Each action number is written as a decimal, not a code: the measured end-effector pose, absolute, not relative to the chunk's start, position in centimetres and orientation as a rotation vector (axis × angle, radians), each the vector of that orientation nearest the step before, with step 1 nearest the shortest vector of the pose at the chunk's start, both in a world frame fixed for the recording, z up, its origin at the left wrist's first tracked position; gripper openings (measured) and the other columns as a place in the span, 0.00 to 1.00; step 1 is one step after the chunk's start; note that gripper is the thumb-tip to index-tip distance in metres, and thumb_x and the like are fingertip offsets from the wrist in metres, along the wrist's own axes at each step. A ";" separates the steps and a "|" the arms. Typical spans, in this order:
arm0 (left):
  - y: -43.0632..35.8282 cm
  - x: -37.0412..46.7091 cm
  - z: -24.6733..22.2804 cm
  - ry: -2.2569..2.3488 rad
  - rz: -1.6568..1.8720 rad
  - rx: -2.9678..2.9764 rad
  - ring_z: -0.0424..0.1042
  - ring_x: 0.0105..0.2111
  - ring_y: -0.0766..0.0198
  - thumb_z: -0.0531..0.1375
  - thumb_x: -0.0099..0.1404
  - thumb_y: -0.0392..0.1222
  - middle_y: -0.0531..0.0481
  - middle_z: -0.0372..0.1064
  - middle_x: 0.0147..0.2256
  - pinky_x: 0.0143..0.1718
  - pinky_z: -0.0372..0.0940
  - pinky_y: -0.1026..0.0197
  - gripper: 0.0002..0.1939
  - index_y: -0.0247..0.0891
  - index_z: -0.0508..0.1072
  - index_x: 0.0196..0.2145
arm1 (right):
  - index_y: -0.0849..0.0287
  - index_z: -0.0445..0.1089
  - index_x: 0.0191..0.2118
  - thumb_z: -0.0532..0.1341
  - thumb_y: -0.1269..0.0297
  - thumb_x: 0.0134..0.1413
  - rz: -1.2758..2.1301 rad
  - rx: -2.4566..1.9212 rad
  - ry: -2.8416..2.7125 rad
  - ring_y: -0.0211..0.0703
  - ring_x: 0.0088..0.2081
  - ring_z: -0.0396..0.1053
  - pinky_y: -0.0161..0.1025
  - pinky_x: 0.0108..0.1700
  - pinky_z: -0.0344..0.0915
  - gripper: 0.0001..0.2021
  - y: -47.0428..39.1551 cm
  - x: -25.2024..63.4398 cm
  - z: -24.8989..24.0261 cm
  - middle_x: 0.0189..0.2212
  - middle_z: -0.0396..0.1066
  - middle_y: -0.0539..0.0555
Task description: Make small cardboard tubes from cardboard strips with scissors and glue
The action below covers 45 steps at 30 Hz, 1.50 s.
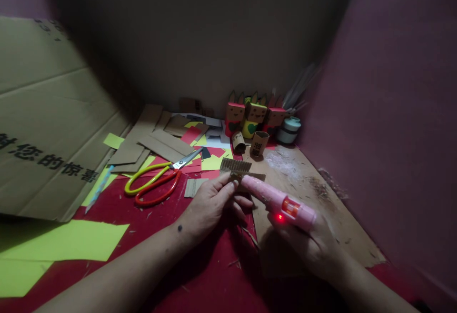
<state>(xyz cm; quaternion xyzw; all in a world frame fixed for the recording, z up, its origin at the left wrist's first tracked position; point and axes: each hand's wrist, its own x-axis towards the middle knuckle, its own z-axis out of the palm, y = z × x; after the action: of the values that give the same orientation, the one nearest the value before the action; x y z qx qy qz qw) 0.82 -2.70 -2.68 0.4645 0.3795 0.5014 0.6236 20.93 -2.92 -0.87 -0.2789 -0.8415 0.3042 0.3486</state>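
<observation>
Left hand: thumb and fingers pinched on a small corrugated cardboard piece, which sits mid-table just ahead of the fingertips. Right hand: wrapped around a pink glue gun, red light lit, nozzle pointing left at the piece, right by the left thumb; too dark to tell if it touches. Hands near each other, apart.

Containers, back right: pale green jar, round, upright, dark band around it, lid on, contents hidden. White sticks fan up behind it; cannot tell whether anything holds them. Two bare cardboard tubes in front of the figures: one tube tilted, open end facing the person, inside dark; the other tube roughly upright, top open, inside too dim to read. Three decorated figures with pointed ears stand in a row beside the jar.

Left: big printed carton panel. Scissors lie blades spread slightly or shut, cannot tell, against coloured paper and cardboard scraps. Brown board under the right side, on the red table.
</observation>
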 end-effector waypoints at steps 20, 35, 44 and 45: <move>-2.5 0.5 -2.2 0.898 1.206 1.088 0.74 0.21 0.66 0.54 0.68 0.38 0.46 0.76 0.27 0.25 0.68 0.65 0.12 0.31 0.73 0.44 | 0.51 0.55 0.66 0.53 0.65 0.65 0.948 -0.763 -2.105 0.54 0.65 0.54 0.54 0.65 0.54 0.25 -2.9 21.9 -1.4 0.64 0.58 0.53; -2.8 0.4 -2.0 0.969 1.211 1.074 0.74 0.21 0.64 0.56 0.67 0.42 0.43 0.78 0.29 0.24 0.68 0.63 0.12 0.33 0.72 0.45 | 0.50 0.57 0.66 0.52 0.66 0.64 0.925 -0.747 -2.100 0.53 0.64 0.56 0.56 0.65 0.53 0.25 -2.8 22.0 -1.0 0.64 0.58 0.51; -2.6 0.1 -2.5 0.983 1.201 1.071 0.74 0.21 0.62 0.56 0.67 0.47 0.42 0.78 0.31 0.21 0.68 0.62 0.15 0.34 0.72 0.46 | 0.49 0.59 0.64 0.55 0.64 0.61 0.846 -0.828 -2.068 0.58 0.61 0.61 0.55 0.61 0.62 0.26 -2.8 22.2 -1.0 0.61 0.64 0.51; -2.6 0.1 -2.5 0.978 1.202 1.059 0.74 0.21 0.62 0.56 0.67 0.47 0.42 0.78 0.31 0.21 0.68 0.62 0.15 0.34 0.71 0.46 | 0.49 0.59 0.64 0.55 0.64 0.61 0.843 -0.833 -2.067 0.58 0.61 0.61 0.55 0.61 0.62 0.26 -2.7 22.2 -1.0 0.60 0.64 0.51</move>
<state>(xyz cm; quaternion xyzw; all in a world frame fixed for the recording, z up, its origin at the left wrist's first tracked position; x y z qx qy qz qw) 0.06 -2.58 -2.47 0.4552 0.4201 0.5167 0.5909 22.23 -2.74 -1.03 -0.3248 -0.8058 0.3286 0.3705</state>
